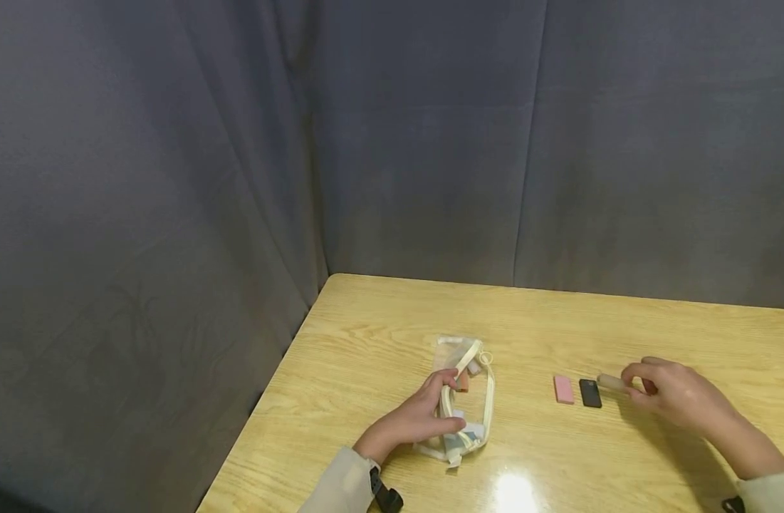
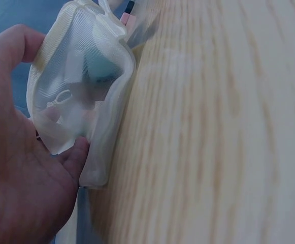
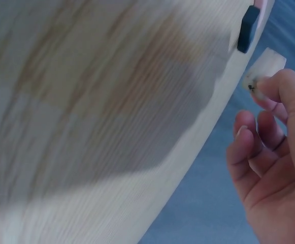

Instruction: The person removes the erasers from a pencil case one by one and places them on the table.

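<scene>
Above the counter [image 1: 366,313], my right hand [image 1: 683,395] pinches a pale block [image 1: 611,382]; my left hand [image 1: 414,420] grips a mesh pouch [image 1: 490,401].

Head view: left hand [image 1: 417,415] hides part of pouch [image 1: 490,402]. Contents [image 2: 100,68] blurred in left wrist view, unidentifiable. Right wrist view: right hand [image 3: 284,162], cropped at right edge, covers one end of pale block [image 3: 270,62]; dark mark [image 3: 251,88] too small to read. Pink block [image 3: 264,15] mostly behind black block [image 3: 248,29], cropped at top.
</scene>
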{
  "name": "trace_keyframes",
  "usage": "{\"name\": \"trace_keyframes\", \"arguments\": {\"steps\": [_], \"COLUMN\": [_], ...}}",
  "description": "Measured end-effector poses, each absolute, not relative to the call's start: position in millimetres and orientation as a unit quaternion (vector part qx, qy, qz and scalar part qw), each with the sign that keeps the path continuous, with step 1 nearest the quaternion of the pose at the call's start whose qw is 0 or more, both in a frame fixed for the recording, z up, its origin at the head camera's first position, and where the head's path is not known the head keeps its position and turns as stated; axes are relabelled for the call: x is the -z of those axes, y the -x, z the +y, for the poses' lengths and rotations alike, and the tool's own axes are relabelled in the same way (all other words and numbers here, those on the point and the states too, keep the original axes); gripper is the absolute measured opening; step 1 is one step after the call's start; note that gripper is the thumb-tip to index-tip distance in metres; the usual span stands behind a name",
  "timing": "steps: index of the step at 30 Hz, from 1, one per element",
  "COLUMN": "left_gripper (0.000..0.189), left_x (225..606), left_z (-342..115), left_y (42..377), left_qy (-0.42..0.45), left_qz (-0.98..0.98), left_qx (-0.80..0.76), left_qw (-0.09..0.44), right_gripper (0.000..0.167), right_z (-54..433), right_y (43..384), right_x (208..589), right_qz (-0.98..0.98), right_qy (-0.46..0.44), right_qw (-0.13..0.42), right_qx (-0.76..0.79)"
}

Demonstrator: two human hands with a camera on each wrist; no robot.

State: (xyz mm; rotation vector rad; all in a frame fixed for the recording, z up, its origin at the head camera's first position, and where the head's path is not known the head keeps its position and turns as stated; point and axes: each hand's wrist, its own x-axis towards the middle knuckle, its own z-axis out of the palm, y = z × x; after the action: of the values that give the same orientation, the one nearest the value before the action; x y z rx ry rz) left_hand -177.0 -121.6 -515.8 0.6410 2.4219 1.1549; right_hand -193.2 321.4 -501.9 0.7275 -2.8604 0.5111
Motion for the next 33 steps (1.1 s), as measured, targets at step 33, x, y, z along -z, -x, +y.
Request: {"name": "trace_keyframes", "arguments": {"steps": [33], "left_gripper": [0.054], "left_x": [519], "left_z": [-122], "left_y": [178], "left_qy": [-0.250], "left_qz": [0.853], "left_qx": [-0.418], "left_qw": [0.188], "right_gripper": [0.022], "right_z": [327], "right_y": [208], "right_x": [490], "right_qz": [-0.970], "right_qy": [-0.224], "right_qw": [-0.043], "right_qx": [-0.080]}}
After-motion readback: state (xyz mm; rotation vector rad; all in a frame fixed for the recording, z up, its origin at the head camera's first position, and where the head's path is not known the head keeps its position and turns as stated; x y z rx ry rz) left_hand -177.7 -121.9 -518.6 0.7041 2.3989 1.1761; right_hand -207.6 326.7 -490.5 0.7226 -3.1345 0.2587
